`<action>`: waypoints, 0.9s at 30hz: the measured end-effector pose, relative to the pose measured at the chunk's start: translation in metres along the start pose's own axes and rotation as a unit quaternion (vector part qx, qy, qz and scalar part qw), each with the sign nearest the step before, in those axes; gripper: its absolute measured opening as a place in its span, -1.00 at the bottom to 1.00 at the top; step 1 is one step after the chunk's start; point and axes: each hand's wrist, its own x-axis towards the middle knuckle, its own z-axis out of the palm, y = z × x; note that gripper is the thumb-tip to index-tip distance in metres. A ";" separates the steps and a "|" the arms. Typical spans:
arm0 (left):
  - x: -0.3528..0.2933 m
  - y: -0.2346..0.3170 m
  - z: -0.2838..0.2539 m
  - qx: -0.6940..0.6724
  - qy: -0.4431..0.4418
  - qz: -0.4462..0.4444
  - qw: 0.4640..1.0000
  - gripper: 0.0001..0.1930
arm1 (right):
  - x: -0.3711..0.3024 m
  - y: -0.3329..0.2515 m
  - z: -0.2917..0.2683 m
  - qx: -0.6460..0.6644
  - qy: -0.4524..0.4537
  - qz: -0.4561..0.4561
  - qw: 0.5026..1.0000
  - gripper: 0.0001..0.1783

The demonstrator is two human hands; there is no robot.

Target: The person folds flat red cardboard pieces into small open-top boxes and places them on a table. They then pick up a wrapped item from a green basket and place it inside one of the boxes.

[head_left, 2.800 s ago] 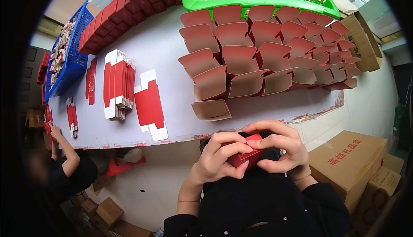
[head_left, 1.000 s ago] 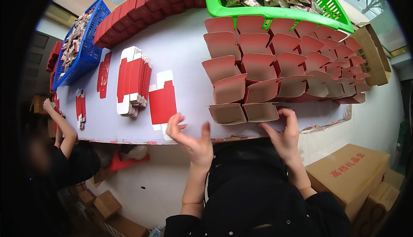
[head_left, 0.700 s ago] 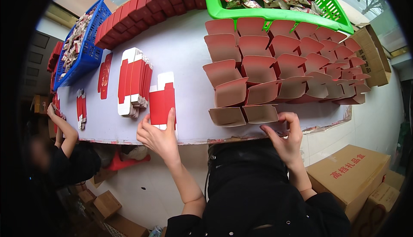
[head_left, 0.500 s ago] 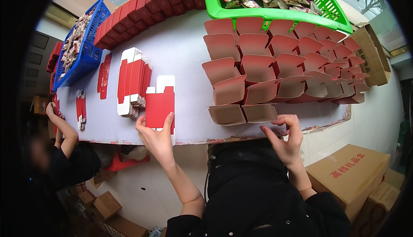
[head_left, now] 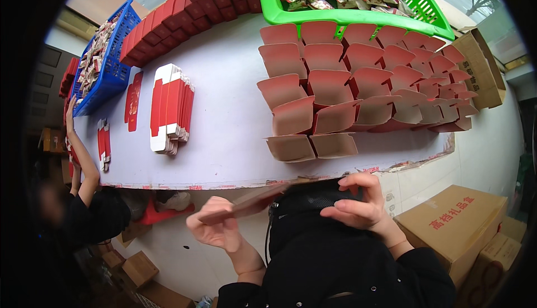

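My left hand [head_left: 217, 234] is closed around one end of a folded-flat carton [head_left: 254, 201], held off the table's front edge and seen nearly edge-on, a little blurred. Its far end slants up to the right in front of my body. My right hand [head_left: 361, 204] is beyond that end, fingers curved and apart, holding nothing. Just past the right hand stand rows of opened red boxes [head_left: 335, 119], flaps up and pale insides showing. On the table to the left lies a stack of flat red and white cartons [head_left: 173, 109].
A green basket [head_left: 352, 19] and a blue basket [head_left: 114, 56] hold small packets. Red boxes [head_left: 168, 22] are stacked along the back. At far left, a co-worker's arm [head_left: 84, 154] reaches toward the blue basket. A large cardboard box [head_left: 442, 227] sits at lower right.
My left hand has lifted the flat carton off the table and drawn it toward my body, tilting it edge-on. My right hand has come back from the opened boxes. The co-worker's arm has risen.
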 end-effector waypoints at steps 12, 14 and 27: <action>-0.010 -0.009 0.031 -0.307 -0.474 -0.191 0.803 -0.61 | -0.003 -0.010 -0.007 0.060 -0.056 0.045 0.996 -0.45; -0.009 -0.010 0.031 -0.327 -0.496 -0.219 0.774 -0.61 | -0.001 -0.011 -0.009 0.056 -0.074 0.048 0.995 -0.44; -0.001 0.005 0.047 -0.119 -0.495 -0.194 0.839 -0.17 | 0.016 -0.013 -0.023 0.022 -0.097 0.081 0.992 -0.39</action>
